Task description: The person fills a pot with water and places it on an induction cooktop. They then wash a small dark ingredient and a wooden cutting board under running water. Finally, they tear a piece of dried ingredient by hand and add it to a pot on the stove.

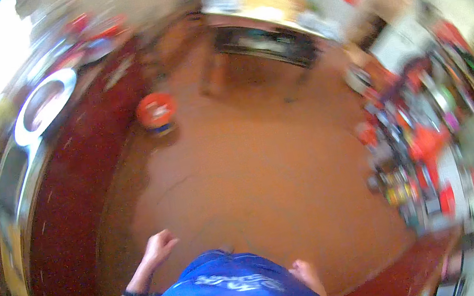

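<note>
Low on the left, my left hand (160,247) hangs over the floor with its fingers curled in and nothing visible in it; a dark band circles the wrist. My right hand (302,270) is beside the blue shirt (240,287) on my torso, partly hidden and blurred, so what it holds cannot be told. Neither hand touches any object that I can make out. Before me lies a reddish-brown floor (259,167). A round red container (156,110) stands on it, next to the dark red front of the left counter.
A dark red counter (78,173) runs along the left, with a white ring-shaped item (46,106) on top. A table (263,20) with piled things stands ahead. Crowded, blurred goods (422,142) line the right side. Another dark red surface (400,266) is at the lower right.
</note>
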{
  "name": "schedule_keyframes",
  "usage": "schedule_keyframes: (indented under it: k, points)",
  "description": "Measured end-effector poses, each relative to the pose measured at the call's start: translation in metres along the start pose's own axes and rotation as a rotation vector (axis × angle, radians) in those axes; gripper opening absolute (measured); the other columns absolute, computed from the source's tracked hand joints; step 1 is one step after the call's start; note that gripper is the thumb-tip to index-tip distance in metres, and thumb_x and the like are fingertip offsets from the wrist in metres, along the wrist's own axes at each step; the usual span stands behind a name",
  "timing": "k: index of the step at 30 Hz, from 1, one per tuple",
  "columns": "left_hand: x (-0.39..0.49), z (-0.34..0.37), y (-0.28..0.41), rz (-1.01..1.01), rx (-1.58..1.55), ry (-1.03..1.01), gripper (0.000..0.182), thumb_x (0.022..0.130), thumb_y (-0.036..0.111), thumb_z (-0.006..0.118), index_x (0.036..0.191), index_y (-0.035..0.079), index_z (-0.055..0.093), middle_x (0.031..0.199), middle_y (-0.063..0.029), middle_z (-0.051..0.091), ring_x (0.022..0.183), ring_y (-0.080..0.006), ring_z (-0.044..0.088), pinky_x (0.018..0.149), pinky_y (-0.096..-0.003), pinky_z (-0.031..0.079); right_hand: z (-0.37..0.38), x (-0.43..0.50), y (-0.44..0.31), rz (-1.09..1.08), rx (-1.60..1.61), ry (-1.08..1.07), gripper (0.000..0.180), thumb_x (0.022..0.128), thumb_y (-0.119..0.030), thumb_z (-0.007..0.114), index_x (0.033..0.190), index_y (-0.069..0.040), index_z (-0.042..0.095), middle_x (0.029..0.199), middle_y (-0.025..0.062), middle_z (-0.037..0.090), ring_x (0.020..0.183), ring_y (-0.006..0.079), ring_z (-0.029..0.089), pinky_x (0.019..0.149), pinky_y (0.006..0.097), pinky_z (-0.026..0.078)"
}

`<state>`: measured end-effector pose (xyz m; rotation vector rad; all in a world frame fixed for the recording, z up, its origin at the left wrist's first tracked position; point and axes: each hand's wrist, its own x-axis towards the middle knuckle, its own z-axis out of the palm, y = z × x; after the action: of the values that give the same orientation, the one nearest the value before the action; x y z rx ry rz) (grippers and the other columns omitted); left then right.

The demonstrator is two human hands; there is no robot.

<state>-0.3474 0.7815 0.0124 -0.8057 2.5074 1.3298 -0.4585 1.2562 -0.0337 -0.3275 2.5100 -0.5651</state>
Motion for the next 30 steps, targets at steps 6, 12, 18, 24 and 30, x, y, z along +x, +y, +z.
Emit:
schedule_keyframes:
  k: [6,12,18,24,30]
  points:
    - [-0.093,0.008,-0.080,-0.099,-0.090,0.098,0.028,0.082,0.032,0.061,0.089,0.005,0.063,0.087,-0.0158,0.066,0.083,-0.0322,0.064,0.072,-0.0431,0.050,0.024,0.016,-0.029,-0.203,0.002,-0.267,0.029,0.074,-0.032,0.071,0.088,-0.007,0.065,0.080,0.0167,0.066,0.078,0.0329,0.064,0.070,0.0406,0.051]
    - [-0.159,-0.002,-0.120,-0.370,-0.101,0.220,0.028,0.082,0.031,0.061,0.091,0.004,0.064,0.088,-0.0147,0.067,0.083,-0.0289,0.064,0.072,-0.0409,0.050,0.025,0.040,-0.117,-0.440,-0.337,-0.305,0.027,0.075,-0.030,0.069,0.088,-0.007,0.065,0.084,0.0185,0.065,0.081,0.0374,0.062,0.070,0.0460,0.048]
    - [-0.150,-0.017,-0.141,-0.409,-0.192,0.299,0.029,0.082,0.031,0.059,0.093,0.005,0.064,0.092,-0.0165,0.067,0.088,-0.0324,0.063,0.077,-0.0434,0.049,0.016,0.082,-0.193,-0.561,-0.426,-0.322,0.030,0.075,-0.028,0.068,0.090,-0.003,0.064,0.086,0.0197,0.065,0.085,0.0371,0.062,0.074,0.0458,0.048]
    - [-0.099,-0.055,-0.156,-0.424,-0.210,0.348,0.029,0.082,0.031,0.059,0.092,0.005,0.064,0.092,-0.0171,0.067,0.088,-0.0325,0.063,0.077,-0.0430,0.049,0.025,0.164,-0.280,-0.617,-0.572,-0.386,0.032,0.076,-0.030,0.068,0.092,-0.002,0.065,0.091,0.0209,0.065,0.089,0.0371,0.062,0.076,0.0457,0.048]
    - [-0.044,-0.137,-0.150,-0.555,-0.223,0.380,0.028,0.082,0.028,0.060,0.093,0.003,0.064,0.092,-0.0178,0.067,0.087,-0.0332,0.064,0.076,-0.0433,0.050,0.042,0.276,-0.404,-0.703,-0.661,-0.439,0.031,0.076,-0.029,0.068,0.091,-0.002,0.064,0.093,0.0221,0.063,0.090,0.0378,0.061,0.075,0.0468,0.049]
